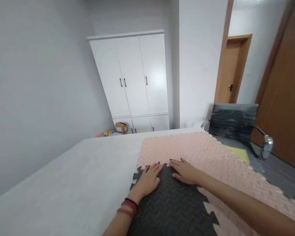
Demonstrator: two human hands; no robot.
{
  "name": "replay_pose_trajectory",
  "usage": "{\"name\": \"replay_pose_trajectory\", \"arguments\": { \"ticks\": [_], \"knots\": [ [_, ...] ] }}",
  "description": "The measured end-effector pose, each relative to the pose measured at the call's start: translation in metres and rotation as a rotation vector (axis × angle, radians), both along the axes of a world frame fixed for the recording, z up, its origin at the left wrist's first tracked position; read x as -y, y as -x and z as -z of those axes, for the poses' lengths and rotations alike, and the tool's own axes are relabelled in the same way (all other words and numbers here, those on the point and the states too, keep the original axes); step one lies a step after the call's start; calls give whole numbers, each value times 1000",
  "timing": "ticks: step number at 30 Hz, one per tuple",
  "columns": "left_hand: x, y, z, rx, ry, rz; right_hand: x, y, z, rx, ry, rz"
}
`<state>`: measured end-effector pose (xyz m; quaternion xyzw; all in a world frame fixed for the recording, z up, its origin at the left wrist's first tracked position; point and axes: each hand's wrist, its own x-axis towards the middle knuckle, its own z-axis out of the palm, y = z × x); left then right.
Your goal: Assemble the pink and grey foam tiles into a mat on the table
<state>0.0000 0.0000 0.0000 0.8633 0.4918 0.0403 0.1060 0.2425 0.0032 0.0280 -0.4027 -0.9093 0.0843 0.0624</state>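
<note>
Left hand [148,179] and right hand [186,173] lie palm-down — fingers [155,167] forward, thumbs [176,176] inward, forearms [236,199] converging ahead.

no legible text, brand, number or sign in this view. one possible label: a pale patch [119,129] on the side of a cardboard box [125,127], which sits beyond the far edge of the white surface [88,170], nearer its far left corner than its far right; any print there too small and blurred to read.
</note>
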Motion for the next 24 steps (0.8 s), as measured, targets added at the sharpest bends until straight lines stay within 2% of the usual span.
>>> {"name": "replay_pose_trajectory", "arguments": {
  "ticks": [3,5,7,11,14,16,20,24],
  "knots": [
    [-6,1,-4,8,-3,5,-7,-27,5,107,-23,219],
    [-8,1,-5,16,-8,5,-11,-44,11,141,4,313],
    [-9,1,-5,26,-11,0,-14,-60,18,127,50,343],
    [-10,2,-3,47,-3,-6,-21,-90,27,29,137,253],
    [-10,3,-1,66,-4,-8,-26,-110,24,-13,180,188],
    [-10,3,0,79,-5,-9,-27,-119,21,-19,140,195],
    [-10,2,-1,89,-5,-12,-28,-112,21,-37,38,213],
    [-12,2,-1,83,-2,-17,-32,-89,30,-85,78,136]
  ]
}}
